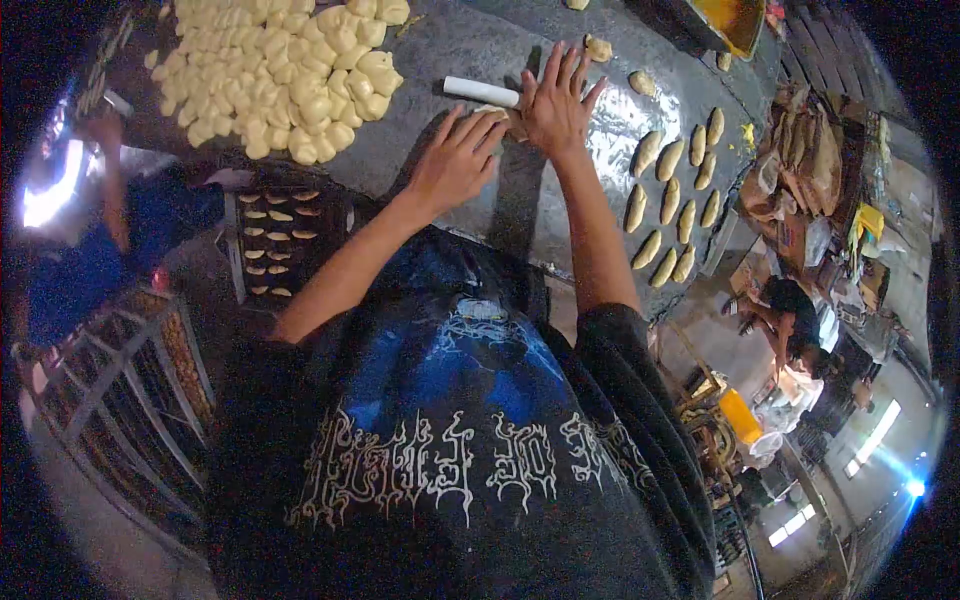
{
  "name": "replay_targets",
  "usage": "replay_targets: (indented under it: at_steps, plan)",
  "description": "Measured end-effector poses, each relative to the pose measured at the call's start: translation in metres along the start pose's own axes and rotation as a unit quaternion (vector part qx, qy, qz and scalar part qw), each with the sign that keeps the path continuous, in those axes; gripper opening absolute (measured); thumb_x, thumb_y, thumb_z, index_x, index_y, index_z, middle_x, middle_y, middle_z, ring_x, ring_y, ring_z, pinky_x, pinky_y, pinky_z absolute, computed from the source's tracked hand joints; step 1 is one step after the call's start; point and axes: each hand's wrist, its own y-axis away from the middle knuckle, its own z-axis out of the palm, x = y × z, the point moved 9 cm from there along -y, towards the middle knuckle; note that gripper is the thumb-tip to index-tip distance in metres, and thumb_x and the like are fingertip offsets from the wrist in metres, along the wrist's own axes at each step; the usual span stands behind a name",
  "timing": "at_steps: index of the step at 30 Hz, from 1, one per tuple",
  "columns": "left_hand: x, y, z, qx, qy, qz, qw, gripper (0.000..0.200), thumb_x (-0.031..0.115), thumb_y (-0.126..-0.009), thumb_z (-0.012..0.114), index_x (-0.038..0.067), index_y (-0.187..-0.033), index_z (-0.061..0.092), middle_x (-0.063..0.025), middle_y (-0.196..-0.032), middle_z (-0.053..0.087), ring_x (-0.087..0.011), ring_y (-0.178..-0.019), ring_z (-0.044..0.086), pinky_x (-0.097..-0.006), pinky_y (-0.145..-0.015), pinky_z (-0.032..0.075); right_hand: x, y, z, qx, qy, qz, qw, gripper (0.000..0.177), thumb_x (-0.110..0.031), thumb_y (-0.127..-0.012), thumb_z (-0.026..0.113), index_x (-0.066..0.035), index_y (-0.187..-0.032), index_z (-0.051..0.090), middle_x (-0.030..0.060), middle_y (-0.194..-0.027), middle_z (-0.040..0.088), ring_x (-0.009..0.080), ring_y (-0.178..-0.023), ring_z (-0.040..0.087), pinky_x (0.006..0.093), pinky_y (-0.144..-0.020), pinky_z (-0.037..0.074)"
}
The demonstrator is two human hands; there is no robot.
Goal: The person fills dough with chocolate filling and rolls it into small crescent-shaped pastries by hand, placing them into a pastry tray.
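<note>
My left hand [458, 160] lies on the dark worktop with its fingers stretched out, pressing on a small piece of dough [492, 113] that it partly covers. Beside it, my right hand [557, 112] is spread flat, its palm side at the end of a white rolling pin [475, 91]. Whether that palm rests on the pin or on dough is hidden. A few loose dough pieces [642, 82] lie just right of my right hand. Shaped oblong rolls [670, 200] stand in rows farther right.
A large heap of dough balls [290, 80] covers the worktop's left part. A tray with yellow-orange contents [735, 25] sits at the upper right. Below left is a rack holding a tray of rolls [280, 240]. Another person [110, 230] stands left; someone sits [790, 325] at right.
</note>
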Motion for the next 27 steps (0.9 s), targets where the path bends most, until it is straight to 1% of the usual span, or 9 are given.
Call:
replay_targets:
  at_steps: [3,7,10,11,13,15,17,24,27]
  plan:
    - [-0.003,0.004,-0.001,0.030,0.004,-0.007,1.000,0.057,0.025,-0.092,0.064,0.005,-0.144,0.052,-0.0127,-0.142,0.054,-0.0263,-0.136,0.049,-0.0521,-0.123,0.025,0.015,-0.027,0.014,-0.021,0.006,-0.009,1.000,0.080,-0.053,-0.107,0.032,0.001,-0.163,0.012,0.0263,-0.170,0.006,0.0445,-0.157,0.001,0.0710,-0.119,-0.003]
    - [0.000,-0.001,-0.004,0.020,0.014,-0.031,0.999,0.057,0.026,-0.091,0.066,0.007,-0.142,0.053,-0.0141,-0.135,0.056,-0.0291,-0.132,0.050,-0.0533,-0.121,0.028,0.013,-0.064,-0.008,0.095,0.037,-0.049,0.994,0.076,-0.050,-0.107,0.038,0.000,-0.161,0.020,0.0262,-0.167,0.021,0.0452,-0.155,0.018,0.0712,-0.119,0.005]
    - [-0.005,-0.009,-0.007,0.021,0.018,-0.033,0.999,0.053,0.026,-0.090,0.067,0.008,-0.138,0.057,-0.0146,-0.132,0.056,-0.0317,-0.130,0.051,-0.0534,-0.118,0.032,0.008,-0.081,-0.022,0.049,0.100,0.015,0.994,0.074,-0.042,-0.107,0.042,-0.005,-0.164,0.012,0.0206,-0.171,0.005,0.0386,-0.158,0.006,0.0620,-0.124,0.002]
    - [-0.008,-0.010,-0.010,0.033,0.023,-0.036,0.999,0.051,0.024,-0.089,0.068,0.007,-0.136,0.058,-0.0149,-0.133,0.056,-0.0325,-0.130,0.051,-0.0527,-0.117,0.034,-0.005,-0.072,-0.040,0.171,0.097,-0.049,0.979,0.072,-0.045,-0.105,0.048,-0.003,-0.159,0.027,0.0256,-0.159,0.038,0.0431,-0.149,0.035,0.0717,-0.117,0.015]
    - [-0.017,-0.009,-0.008,0.046,0.047,-0.046,0.997,0.047,0.022,-0.089,0.069,0.008,-0.133,0.060,-0.0153,-0.133,0.057,-0.0343,-0.128,0.052,-0.0515,-0.114,0.038,-0.032,-0.029,-0.077,0.165,-0.026,-0.049,0.985,0.060,-0.032,-0.100,0.063,-0.005,-0.150,0.044,0.0250,-0.141,0.056,0.0405,-0.135,0.051,0.0642,-0.111,0.033]
    - [-0.027,-0.009,-0.002,0.046,0.084,-0.054,0.994,0.044,0.021,-0.089,0.070,0.009,-0.130,0.062,-0.0158,-0.131,0.059,-0.0362,-0.124,0.055,-0.0507,-0.111,0.041,-0.027,0.024,-0.051,-0.051,-0.141,-0.010,0.989,0.047,-0.014,-0.091,0.073,-0.006,-0.135,0.059,0.0209,-0.122,0.065,0.0387,-0.117,0.061,0.0513,-0.099,0.048]
    - [-0.032,-0.014,-0.003,0.049,0.135,-0.049,0.988,0.042,0.014,-0.088,0.070,0.007,-0.129,0.062,-0.0147,-0.128,0.061,-0.0340,-0.123,0.056,-0.0468,-0.109,0.043,-0.036,0.071,-0.043,-0.023,-0.165,-0.097,0.981,0.057,-0.012,-0.078,0.077,-0.007,-0.132,0.060,0.0180,-0.121,0.065,0.0387,-0.108,0.062,0.0482,-0.096,0.049]
    - [-0.037,-0.028,-0.002,-0.002,0.147,0.018,0.989,0.033,0.013,-0.088,0.072,0.005,-0.120,0.067,-0.0115,-0.121,0.064,-0.0313,-0.116,0.060,-0.0430,-0.098,0.051,-0.030,0.073,-0.034,-0.011,-0.087,-0.077,0.993,0.032,-0.009,-0.083,0.073,-0.006,-0.115,0.067,0.0131,-0.111,0.063,0.0344,-0.106,0.059,0.0484,-0.095,0.047]
    - [-0.032,-0.017,-0.006,0.009,0.138,0.041,0.989,0.032,0.013,-0.088,0.073,0.005,-0.120,0.068,-0.0111,-0.122,0.065,-0.0317,-0.117,0.061,-0.0434,-0.101,0.049,-0.033,0.092,-0.030,-0.060,-0.038,-0.077,0.995,0.037,-0.015,-0.087,0.062,-0.011,-0.123,0.064,0.0118,-0.123,0.059,0.0339,-0.119,0.055,0.0471,-0.101,0.044]
